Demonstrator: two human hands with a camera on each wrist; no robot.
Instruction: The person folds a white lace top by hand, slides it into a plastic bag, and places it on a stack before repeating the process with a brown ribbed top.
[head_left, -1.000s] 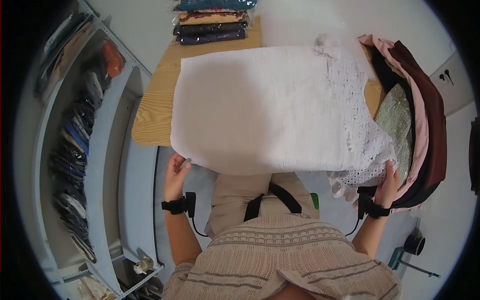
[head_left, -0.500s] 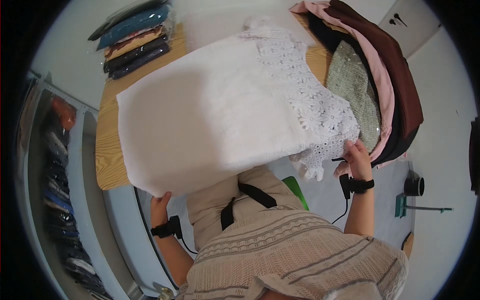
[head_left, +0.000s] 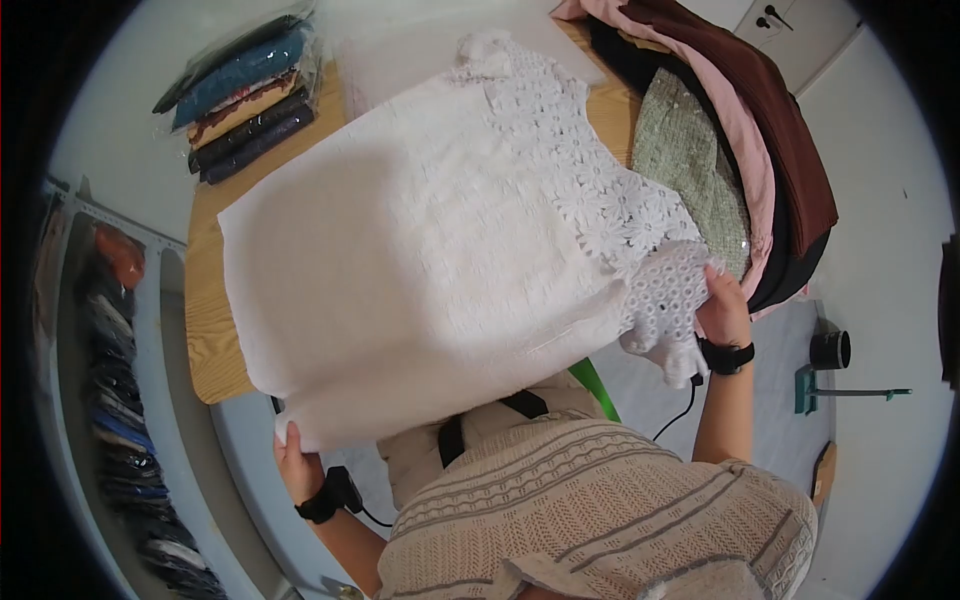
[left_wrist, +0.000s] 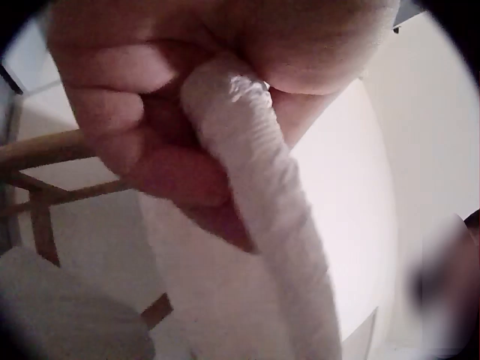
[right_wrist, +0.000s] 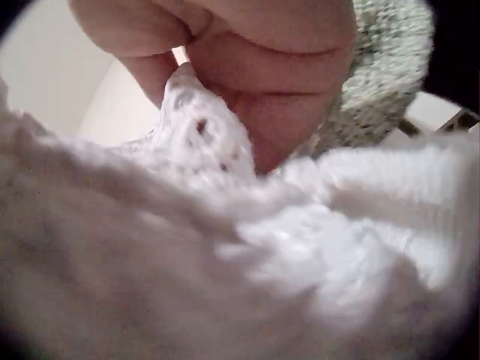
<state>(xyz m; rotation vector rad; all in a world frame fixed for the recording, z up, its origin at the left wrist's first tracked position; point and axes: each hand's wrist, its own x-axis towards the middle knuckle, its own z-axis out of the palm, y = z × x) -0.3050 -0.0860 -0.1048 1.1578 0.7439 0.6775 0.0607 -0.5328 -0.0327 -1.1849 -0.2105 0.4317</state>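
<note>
A white garment point(head_left: 470, 210) with a floral lace yoke lies across the wooden table point(head_left: 212, 330), its near edge hanging over the front. At its lower left corner my left hand point(head_left: 297, 465) grips the hem; in the left wrist view the fingers point(left_wrist: 180, 172) curl round a rolled fold of white cloth point(left_wrist: 277, 202). My right hand point(head_left: 725, 308) pinches the eyelet lace sleeve point(head_left: 665, 295) at the right. Close up in the right wrist view, thumb and fingers point(right_wrist: 262, 97) hold a bunched tip of lace point(right_wrist: 202, 135).
Bagged folded clothes point(head_left: 250, 100) are stacked at the table's back left. Clear plastic sheets point(head_left: 400, 50) lie behind the garment. To the right hang a green sequined garment point(head_left: 685, 150), a pink one point(head_left: 750, 150) and a brown one point(head_left: 790, 130). Shelves point(head_left: 170, 400) of bagged clothes stand left.
The head view has turned, so the table sits further left. Both hands now hold the garment's near edge, the left hem drawn toward the body and the lace sleeve lifted and gathered.
</note>
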